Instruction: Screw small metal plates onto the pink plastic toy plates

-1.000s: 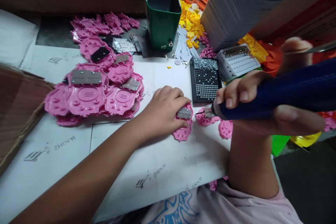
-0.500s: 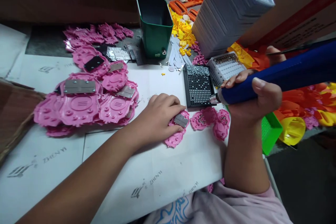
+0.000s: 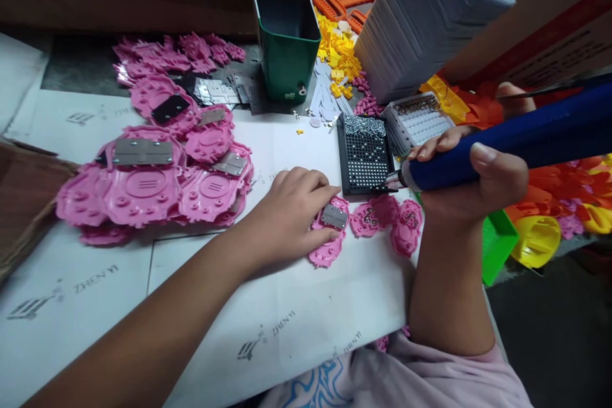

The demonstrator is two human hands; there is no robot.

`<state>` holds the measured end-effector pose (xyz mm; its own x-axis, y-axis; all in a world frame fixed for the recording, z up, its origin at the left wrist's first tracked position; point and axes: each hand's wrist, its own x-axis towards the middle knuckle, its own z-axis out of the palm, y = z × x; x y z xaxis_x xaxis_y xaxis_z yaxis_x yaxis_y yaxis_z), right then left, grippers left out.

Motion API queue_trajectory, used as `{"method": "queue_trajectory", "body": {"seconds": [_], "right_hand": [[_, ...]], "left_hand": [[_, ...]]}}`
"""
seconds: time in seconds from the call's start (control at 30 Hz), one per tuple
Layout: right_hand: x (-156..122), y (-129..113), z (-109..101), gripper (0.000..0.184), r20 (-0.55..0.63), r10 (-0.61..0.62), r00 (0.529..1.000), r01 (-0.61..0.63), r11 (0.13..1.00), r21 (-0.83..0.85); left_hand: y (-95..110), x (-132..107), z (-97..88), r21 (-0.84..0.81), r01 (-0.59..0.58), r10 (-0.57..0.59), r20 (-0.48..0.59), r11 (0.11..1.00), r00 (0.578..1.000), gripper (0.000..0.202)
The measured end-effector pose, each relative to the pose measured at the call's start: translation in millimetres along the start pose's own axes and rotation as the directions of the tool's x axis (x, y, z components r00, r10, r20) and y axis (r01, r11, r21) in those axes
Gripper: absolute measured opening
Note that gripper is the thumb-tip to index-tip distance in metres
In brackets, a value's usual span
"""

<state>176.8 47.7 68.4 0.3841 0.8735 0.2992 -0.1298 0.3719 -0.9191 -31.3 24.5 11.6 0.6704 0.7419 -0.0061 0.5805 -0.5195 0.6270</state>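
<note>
My left hand [image 3: 297, 217] rests on the white surface, thumb and forefinger closed around a small pink plastic shell [image 3: 326, 254] with a grey metal plate [image 3: 335, 216] on it. In my right hand [image 3: 497, 182] is a blue electric screwdriver [image 3: 444, 162], held nearly level. Its tip is at the lower right corner of a black screw tray [image 3: 342, 159]. Screws stand in rows in the tray's holes, with a loose heap at its far end. Just right of the held shell lie more small pink shells [image 3: 406, 228] with tiny metal parts inside.
Larger pink shells [image 3: 143, 188] with metal plates are piled at left. Behind stand a green bin [image 3: 289, 64] and a tall stack of pale sheets [image 3: 425, 19]. A white parts tray [image 3: 421, 120] adjoins the screw tray. A cardboard box [image 3: 29, 197] borders the left side.
The view has shifted slightly. Both hands keep their holds on the pink shell and the screwdriver, whose tip stays at the tray's lower right corner.
</note>
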Motion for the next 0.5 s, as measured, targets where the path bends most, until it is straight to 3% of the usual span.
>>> {"method": "queue_trajectory", "body": {"seconds": [0.1, 0.27, 0.4, 0.5], "right_hand": [[0.8, -7.5, -4.5, 0.01, 0.046, -0.028, 0.999, 0.028, 1.0, 0.007], [-7.8, -34.1, -10.2, 0.013, 0.137, 0.04, 0.99, -0.036, 0.999, -0.031], [-21.4, -35.3, -4.3, 0.027, 0.386, 0.053, 0.921, -0.092, 0.992, 0.085], [-33.1, -21.9, 8.1, 0.037, 0.455, 0.024, 0.89, -0.102, 0.983, 0.149]], "left_hand": [[0.2, 0.2, -1.5, -0.002, 0.007, -0.007, 0.012, 1.0, 1.0, 0.047], [2.2, 1.4, -1.3, 0.025, 0.011, -0.012, 0.029, 1.0, 1.0, 0.045], [3.6, 2.4, -0.1, 0.05, 0.032, -0.034, 0.035, 0.998, 0.999, 0.04], [5.0, 2.9, 0.3, 0.057, 0.041, -0.042, 0.022, 0.998, 0.999, 0.038]]}}
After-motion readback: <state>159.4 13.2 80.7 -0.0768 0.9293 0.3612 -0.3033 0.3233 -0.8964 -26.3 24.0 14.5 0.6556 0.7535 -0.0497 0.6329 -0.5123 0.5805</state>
